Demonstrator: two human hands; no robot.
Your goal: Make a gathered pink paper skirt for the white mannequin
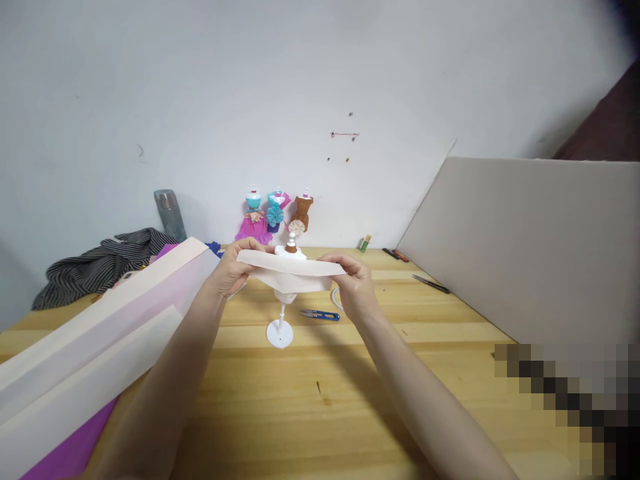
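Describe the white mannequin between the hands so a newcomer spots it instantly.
On the wooden table, look between the left hand and right hand. The white mannequin there is partly hidden by the pale sheet they hold, its round white base showing below. The three mannequins by the wall wear coloured outfits; this one is nearer.

Left of the blue thread snips (323, 315), a bare left forearm (183, 360) is seen, tapered along its length and ended by 1 uncovered left hand (231, 272); right of them, a right forearm (407, 380), equally bare and tapered, is ended by 1 uncovered right hand (357, 288).
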